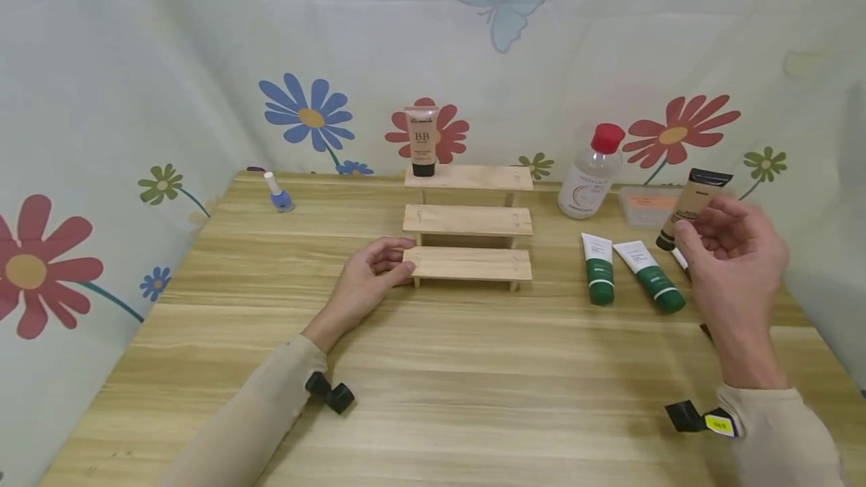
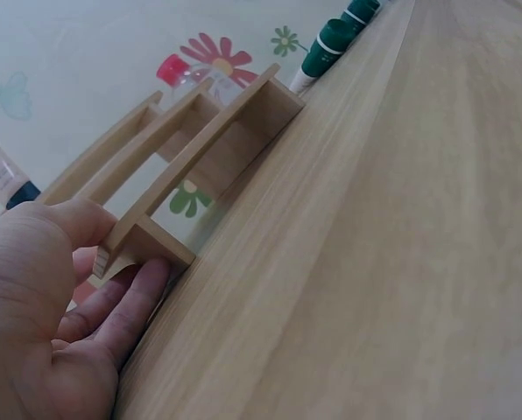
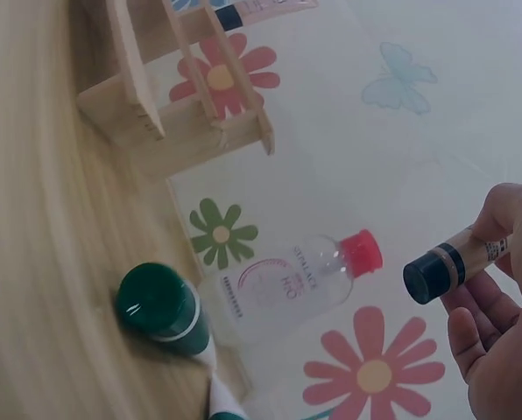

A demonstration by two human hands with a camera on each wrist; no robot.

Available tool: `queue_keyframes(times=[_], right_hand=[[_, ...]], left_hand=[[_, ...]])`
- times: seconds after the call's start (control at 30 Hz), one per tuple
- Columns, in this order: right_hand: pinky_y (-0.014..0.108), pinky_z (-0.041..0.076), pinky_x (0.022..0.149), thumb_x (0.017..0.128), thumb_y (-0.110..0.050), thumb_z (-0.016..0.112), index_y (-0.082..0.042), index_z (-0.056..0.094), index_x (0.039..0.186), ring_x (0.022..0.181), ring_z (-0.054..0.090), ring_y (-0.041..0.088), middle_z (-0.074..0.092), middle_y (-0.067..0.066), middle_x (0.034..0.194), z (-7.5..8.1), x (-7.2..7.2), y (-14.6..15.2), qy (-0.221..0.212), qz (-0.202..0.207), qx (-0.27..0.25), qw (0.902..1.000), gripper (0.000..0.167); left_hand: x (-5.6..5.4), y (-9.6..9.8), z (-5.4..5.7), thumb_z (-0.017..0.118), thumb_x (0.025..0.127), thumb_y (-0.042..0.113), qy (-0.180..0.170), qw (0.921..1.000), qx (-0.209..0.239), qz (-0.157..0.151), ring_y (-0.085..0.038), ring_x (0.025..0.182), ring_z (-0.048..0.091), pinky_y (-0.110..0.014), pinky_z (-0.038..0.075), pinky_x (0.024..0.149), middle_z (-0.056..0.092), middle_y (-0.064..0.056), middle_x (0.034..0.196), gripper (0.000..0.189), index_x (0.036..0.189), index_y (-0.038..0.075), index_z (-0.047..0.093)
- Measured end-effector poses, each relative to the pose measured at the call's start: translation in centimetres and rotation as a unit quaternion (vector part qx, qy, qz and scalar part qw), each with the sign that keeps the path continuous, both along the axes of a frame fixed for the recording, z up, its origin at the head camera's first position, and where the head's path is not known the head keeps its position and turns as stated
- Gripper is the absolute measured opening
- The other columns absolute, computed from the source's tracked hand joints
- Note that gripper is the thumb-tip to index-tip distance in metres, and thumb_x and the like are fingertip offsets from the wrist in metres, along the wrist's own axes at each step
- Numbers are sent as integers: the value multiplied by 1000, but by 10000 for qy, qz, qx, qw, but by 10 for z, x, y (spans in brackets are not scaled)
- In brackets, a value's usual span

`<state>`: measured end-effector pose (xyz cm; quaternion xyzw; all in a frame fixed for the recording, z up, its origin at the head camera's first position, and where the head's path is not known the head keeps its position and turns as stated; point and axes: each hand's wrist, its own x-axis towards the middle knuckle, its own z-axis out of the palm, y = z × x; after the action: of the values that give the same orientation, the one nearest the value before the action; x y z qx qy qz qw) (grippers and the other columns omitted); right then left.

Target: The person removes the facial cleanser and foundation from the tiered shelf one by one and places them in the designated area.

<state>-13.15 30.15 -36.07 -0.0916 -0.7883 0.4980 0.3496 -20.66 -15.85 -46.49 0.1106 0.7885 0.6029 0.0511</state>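
A small three-step wooden display rack (image 1: 468,264) stands on the table. At its left end my left hand (image 1: 368,276) grips the lowest step, thumb at the top board and fingers by the side support (image 2: 160,241). Up on the right, my right hand (image 1: 740,261) pinches a beige cosmetic tube (image 1: 691,205) with a black cap, held tilted, cap down, above the table. In the right wrist view the tube's black cap (image 3: 429,276) sticks out past the thumb and fingers. A BB cream tube (image 1: 422,143) stands upright on the top step's left end.
Right of the rack stands a clear bottle (image 1: 585,183) with a red cap, beside a clear box (image 1: 639,209) with an orange label. Two green-and-white tubes (image 1: 599,269) lie in front. Blue nail polish (image 1: 279,194) stands far left. A flowered curtain (image 1: 379,28) hangs behind.
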Motion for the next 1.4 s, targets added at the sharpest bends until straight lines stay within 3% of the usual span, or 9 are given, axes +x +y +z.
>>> queue_keyframes(times=[0.47,0.77,0.93,1.17,1.4], right_hand=[[6,54,75,97,1,80,-11,76,130,90,69,4,72,-9,104,-39,38,19,-586,-234,-435,9971,35],[6,53,73,99,-2,81,-20,74,129,90,69,0,73,-17,103,-58,61,31,-1627,-358,-742,9832,35],[6,53,72,99,-5,82,-20,73,124,88,69,-2,71,-19,103,-65,73,36,-2001,-366,-553,9775,30],[6,52,72,101,-7,80,-18,72,130,88,67,-2,69,-20,102,-77,84,39,-2217,-378,-401,9736,33],[9,52,67,101,-6,80,-14,69,141,84,66,-4,69,-25,96,-84,96,43,-2297,-111,51,9732,43]], left_hand=[[0,-1,0,81,106,26,58,10000,-53,4,-29,120,71,-26,61,95,72,-13,131,38,143,20,74],[-1,-1,1,81,106,25,59,10000,-9,33,-28,118,72,-29,63,95,73,-11,128,35,141,23,74],[-2,-1,0,80,106,24,9,10000,-28,27,-27,118,72,-28,63,94,73,-11,129,35,141,22,74],[-5,2,1,80,106,21,-19,9998,193,-40,-30,117,72,-33,66,94,72,-14,129,36,141,19,73],[-3,0,-2,81,106,24,-21,10000,9,21,-29,117,71,-28,63,94,72,-14,129,37,142,19,73]])
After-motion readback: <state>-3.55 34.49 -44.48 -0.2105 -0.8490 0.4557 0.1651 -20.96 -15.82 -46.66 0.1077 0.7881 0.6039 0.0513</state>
